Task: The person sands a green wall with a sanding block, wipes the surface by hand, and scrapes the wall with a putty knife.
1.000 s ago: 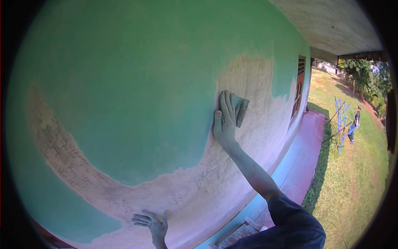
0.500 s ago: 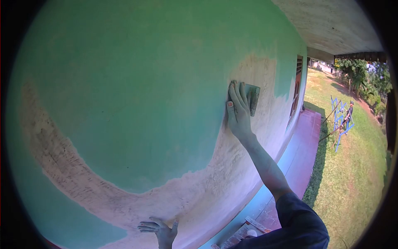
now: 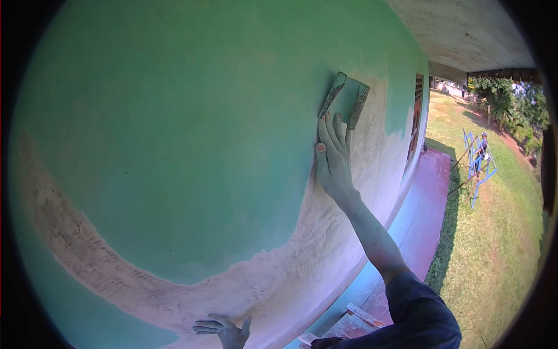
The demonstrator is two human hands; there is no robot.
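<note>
A flat, squarish sanding pad, green with dark speckled raised edges, lies against the painted wall. My right hand is just below it, fingers stretched out flat, the fingertips at the pad's lower edge. Pale dust coats this hand and forearm. Low on the wall, my left hand rests with fingers spread and nothing in it. A pale, rubbed band curves through the green paint, from the left side down past my left hand and up beside the pad.
A window sits further along the wall. Below me is a wooden platform beside a reddish walkway. On the grass, a person stands by a blue metal frame. A ceiling hangs overhead.
The pad has moved up the wall, from mostly under my right hand to beyond its fingertips. My right hand has hardly shifted. My left hand remains open and slightly lower in view.
</note>
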